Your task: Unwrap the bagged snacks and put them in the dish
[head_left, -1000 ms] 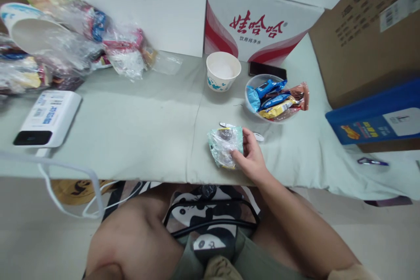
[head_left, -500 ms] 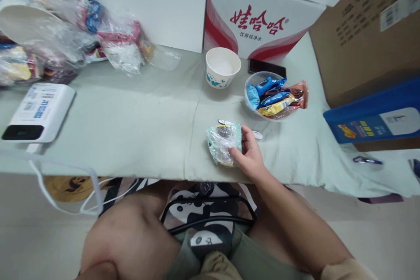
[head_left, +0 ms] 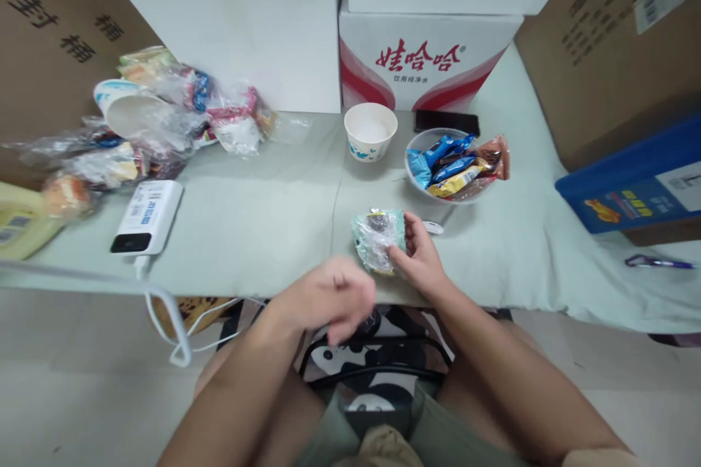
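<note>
In the head view, our right grip (head_left: 415, 254) is closed, thumb to fingers, on the mint-edged snack packet (head_left: 379, 239) near the table's (head_left: 263, 233) front edge; a light pinch should suit the thin wrapper. Our left grip (head_left: 335, 299) is blurred; we cannot tell if it holds anything. Open room stretches left to the power bank (head_left: 150, 211); the plastic bowl (head_left: 419, 190) crowds behind.

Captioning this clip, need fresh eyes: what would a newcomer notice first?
Probably the right hand gripping a crinkled mint-and-clear packet near the table's front edge, with the blurred left hand close by at its lower left. Next, the clear bowl of bright wrapped snacks, beyond the packet to the right. Then the white carton with red lettering at the back.
</note>
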Motion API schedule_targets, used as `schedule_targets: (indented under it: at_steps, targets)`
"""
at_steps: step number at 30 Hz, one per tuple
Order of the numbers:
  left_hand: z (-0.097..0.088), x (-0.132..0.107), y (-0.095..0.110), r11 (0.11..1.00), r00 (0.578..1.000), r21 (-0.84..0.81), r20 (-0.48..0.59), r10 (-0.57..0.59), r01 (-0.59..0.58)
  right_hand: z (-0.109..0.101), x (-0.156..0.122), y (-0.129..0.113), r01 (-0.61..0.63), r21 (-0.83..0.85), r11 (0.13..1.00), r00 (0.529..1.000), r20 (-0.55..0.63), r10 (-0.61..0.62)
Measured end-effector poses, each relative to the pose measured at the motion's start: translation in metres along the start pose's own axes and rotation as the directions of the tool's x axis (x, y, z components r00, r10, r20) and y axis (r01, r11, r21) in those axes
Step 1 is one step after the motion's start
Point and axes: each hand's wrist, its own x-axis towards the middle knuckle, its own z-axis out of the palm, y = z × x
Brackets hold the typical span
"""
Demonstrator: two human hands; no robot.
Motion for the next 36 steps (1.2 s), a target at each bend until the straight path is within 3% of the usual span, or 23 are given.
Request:
schedule_targets:
  at_steps: [1,2,3,4,5,6,7,10,12,14,17,21,28,36]
  targets:
    - [-0.003,0.014,-0.001,0.998,0.998,0.011,0.025,0.056,-0.056,-0.001,0.0,0.0,0.003,0.012,1.0,1.0,-0.009,-0.003]
    - [-0.004,0.027,-0.003,0.991,0.984,0.018,-0.117,0.137,-0.136,-0.001,0.0,0.0,0.01,0.023,1.0,1.0,-0.019,-0.009]
    - [-0.006,0.038,-0.007,0.971,0.924,0.03,-0.301,0.236,-0.238,-0.002,0.0,-0.001,0.017,0.033,0.999,1.0,-0.026,-0.017]
    - [-0.006,0.048,-0.01,0.937,0.815,0.05,-0.48,0.325,-0.345,-0.002,0.0,-0.002,0.025,0.042,0.999,0.999,-0.028,-0.024]
    - [-0.007,0.055,-0.014,0.911,0.72,0.08,-0.586,0.372,-0.406,-0.001,0.0,-0.003,0.03,0.05,0.998,0.999,-0.024,-0.029]
    - [-0.007,0.061,-0.017,0.897,0.667,0.089,-0.638,0.386,-0.433,0.0,0.0,-0.005,0.032,0.056,0.998,0.999,-0.013,-0.031]
    - [-0.006,0.064,-0.019,0.901,0.675,0.066,-0.64,0.368,-0.429,0.001,0.0,-0.006,0.032,0.058,0.998,0.999,0.003,-0.032]
    - [-0.002,0.067,-0.022,0.951,0.861,-0.107,-0.462,0.211,-0.29,0.003,-0.002,-0.01,0.045,0.031,0.998,0.999,0.028,-0.046]
    - [0.002,0.066,-0.019,0.958,0.923,-0.209,-0.368,0.11,-0.197,0.002,-0.003,-0.013,0.1,-0.063,0.993,0.995,-0.003,-0.101]
    - [0.005,0.065,-0.015,0.944,0.929,-0.293,-0.368,0.036,-0.152,-0.001,-0.005,-0.015,0.205,-0.229,0.952,0.976,-0.029,-0.218]
    - [0.007,0.063,-0.01,0.912,0.923,-0.394,-0.382,-0.048,-0.116,-0.005,-0.007,-0.018,0.389,-0.442,0.808,0.912,0.065,-0.404]
    - [0.007,0.063,-0.008,0.862,0.93,-0.492,-0.36,-0.074,-0.121,-0.006,-0.011,-0.016,0.514,-0.522,0.681,0.839,0.142,-0.525]
    - [0.003,0.063,-0.01,0.801,0.939,-0.581,-0.337,-0.075,-0.145,-0.004,-0.012,-0.016,0.532,-0.481,0.697,0.845,0.251,-0.472]
    - [-0.007,0.056,-0.008,0.885,0.953,-0.44,-0.303,0.012,-0.151,-0.001,-0.007,-0.016,0.562,-0.448,0.695,0.827,0.331,-0.455]
